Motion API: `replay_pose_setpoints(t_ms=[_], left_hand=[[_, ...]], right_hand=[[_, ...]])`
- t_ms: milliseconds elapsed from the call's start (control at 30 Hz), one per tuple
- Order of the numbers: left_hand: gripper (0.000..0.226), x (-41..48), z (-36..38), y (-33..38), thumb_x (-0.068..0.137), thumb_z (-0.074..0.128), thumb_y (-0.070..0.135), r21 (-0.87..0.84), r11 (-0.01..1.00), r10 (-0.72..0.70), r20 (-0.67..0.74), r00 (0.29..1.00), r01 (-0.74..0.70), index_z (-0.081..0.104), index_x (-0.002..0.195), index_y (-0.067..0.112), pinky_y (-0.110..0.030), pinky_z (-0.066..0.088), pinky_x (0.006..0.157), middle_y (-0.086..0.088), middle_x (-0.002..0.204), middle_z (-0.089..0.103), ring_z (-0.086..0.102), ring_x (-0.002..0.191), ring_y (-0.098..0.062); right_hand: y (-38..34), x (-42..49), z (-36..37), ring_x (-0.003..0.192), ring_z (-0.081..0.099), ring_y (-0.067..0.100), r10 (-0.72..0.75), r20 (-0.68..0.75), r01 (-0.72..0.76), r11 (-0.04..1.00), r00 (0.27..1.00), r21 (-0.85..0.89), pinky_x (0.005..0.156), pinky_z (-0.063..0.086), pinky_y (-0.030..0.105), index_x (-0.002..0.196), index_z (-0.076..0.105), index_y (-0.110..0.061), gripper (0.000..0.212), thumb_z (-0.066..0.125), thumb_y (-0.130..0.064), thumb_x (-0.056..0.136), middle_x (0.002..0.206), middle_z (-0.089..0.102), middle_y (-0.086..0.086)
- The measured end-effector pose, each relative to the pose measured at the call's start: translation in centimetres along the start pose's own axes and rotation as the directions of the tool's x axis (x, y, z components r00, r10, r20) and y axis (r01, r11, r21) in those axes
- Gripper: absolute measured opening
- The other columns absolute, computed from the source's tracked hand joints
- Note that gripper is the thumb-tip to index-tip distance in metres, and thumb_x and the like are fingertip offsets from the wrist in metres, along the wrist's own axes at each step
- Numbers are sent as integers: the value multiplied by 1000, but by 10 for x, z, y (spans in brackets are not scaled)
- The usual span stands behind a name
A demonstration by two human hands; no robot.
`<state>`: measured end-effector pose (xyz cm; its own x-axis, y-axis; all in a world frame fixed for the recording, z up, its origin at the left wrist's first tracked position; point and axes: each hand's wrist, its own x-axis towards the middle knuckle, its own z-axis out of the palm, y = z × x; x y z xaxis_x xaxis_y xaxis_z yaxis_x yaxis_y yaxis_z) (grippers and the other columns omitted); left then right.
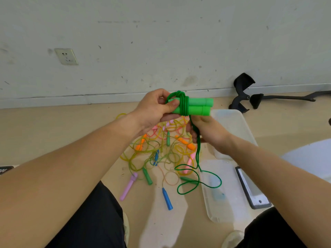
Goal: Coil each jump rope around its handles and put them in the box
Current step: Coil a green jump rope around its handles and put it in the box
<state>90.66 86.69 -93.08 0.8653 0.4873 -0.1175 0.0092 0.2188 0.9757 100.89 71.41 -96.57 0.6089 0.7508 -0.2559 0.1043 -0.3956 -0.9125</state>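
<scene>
Green jump rope (184,104): left hand (152,110) grips handles (199,106), right hand (210,134) holds cord (198,155).

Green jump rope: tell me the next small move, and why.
Probably bring the right hand up and over to lay another turn of green cord around the paired handles. The left hand grips them with only a few wraps on, and a long tail hangs loose below.

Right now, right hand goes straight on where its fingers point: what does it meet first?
Probably the left hand, gripping the green jump rope handles; the right hand, holding the green cord, points left at it. Depth unclear.
</scene>
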Motion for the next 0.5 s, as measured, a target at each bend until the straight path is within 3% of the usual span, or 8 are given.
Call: replay_pose_setpoints(t_ms=[67,133,267,367,433,500], left_hand=[[16,6,-1,-2,93,61,-1,-24,999,20,-111,994,-23,52,84,9,-27,62,66,-10,91,62,69,82,-19],[15,12,-6,-4,93,64,2,53,997,58,-213,975,-48,52,86,10,-27,61,68,-11,99,59,68,92,-22],[17,20,-21,-8,92,67,7,326,943,177,-344,922,-60,50,94,9,-29,62,70,-4,97,54,65,95,-24],[19,22,-30,-10,89,71,10,600,797,301,-294,907,-70,52,91,11,-39,62,72,2,88,54,64,83,-23],[23,22,-32,-10,87,74,14,710,698,328,-208,921,-88,52,82,20,-48,60,75,4,85,57,66,81,-26],[24,19,-30,-9,87,74,14,756,646,281,-108,954,-105,52,82,21,-47,60,73,2,87,58,68,79,-27]], right_hand=[[2,-4,11,50,55,22,-6,15,9,980,1000,-199,51,43,21,73,58,-8,58,28,-44,108,57,53,7],[2,-8,20,50,60,21,-37,43,51,922,998,-384,57,43,27,73,58,-11,56,28,-45,107,57,53,-1],[-10,-12,25,76,55,24,-240,8,200,791,971,-579,68,39,35,86,62,-14,41,34,-36,107,76,56,-1],[-23,-13,20,72,53,27,-399,-13,299,709,917,-638,66,40,38,85,61,-18,30,44,-35,103,67,55,-2],[-30,-10,10,68,54,23,-425,-63,296,722,903,-625,61,34,33,91,69,-19,19,56,-31,98,65,58,-2],[-34,-5,-3,68,58,17,-438,-133,292,766,889,-573,61,36,29,89,73,-20,11,65,-28,92,72,66,-2]])
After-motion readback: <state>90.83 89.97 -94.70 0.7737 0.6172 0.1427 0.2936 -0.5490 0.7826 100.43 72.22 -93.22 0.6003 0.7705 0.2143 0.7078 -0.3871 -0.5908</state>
